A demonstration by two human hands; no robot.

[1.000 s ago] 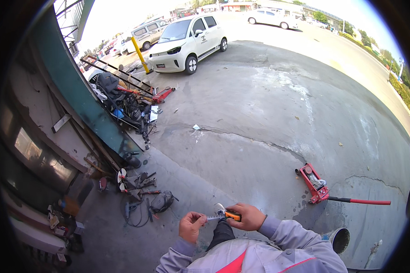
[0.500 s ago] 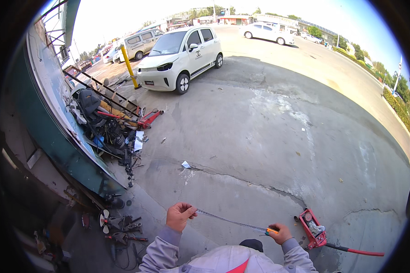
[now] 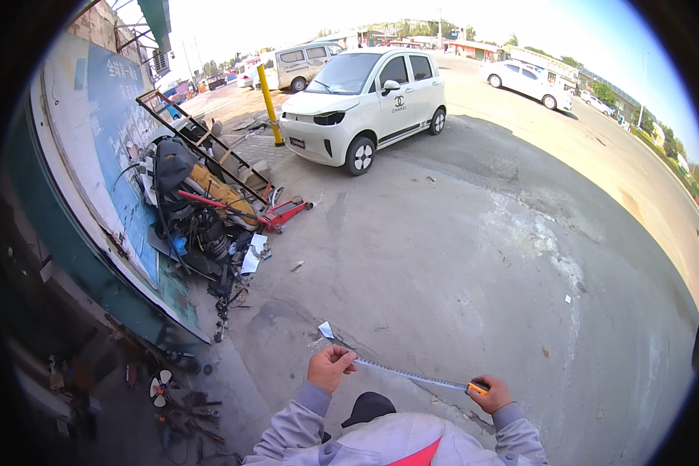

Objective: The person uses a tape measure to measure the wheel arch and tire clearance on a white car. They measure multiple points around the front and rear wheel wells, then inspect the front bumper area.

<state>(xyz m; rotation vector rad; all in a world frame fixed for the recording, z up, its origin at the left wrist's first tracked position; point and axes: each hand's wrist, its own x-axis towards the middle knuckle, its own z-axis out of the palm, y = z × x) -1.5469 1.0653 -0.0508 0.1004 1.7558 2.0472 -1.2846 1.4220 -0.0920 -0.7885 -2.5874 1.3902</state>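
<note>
Since a second ago the hands have moved apart, drawing out more of the tape measure's blade, and the view has swung so that the parked white car [image 3: 365, 105] sits nearer the middle. The person's left hand [image 3: 328, 369] pinches the blade's free end, thumb and forefinger together on it. The right hand [image 3: 492, 396] is clamped around the tape measure's orange and black case [image 3: 478, 387], fingers curled over it. The pale, marked blade [image 3: 408, 373] comes out of this small container and runs between the hands, in front of the person's body and above the grey concrete ground [image 3: 443, 272]; how much tape remains inside the case cannot be seen. Both sleeves are grey. Just beyond the left hand, a scrap of paper [image 3: 326, 330] lies by a crack in the ground. Farther left, a loose heap of dark parts [image 3: 198, 233] lies against a blue and white wall panel, beside a red floor jack [image 3: 286, 213] and a leaning metal frame [image 3: 210, 147]. At lower left, scattered tools [image 3: 198, 412] lie in shadow. A yellow post [image 3: 269, 105] stands by the car's front.
</note>
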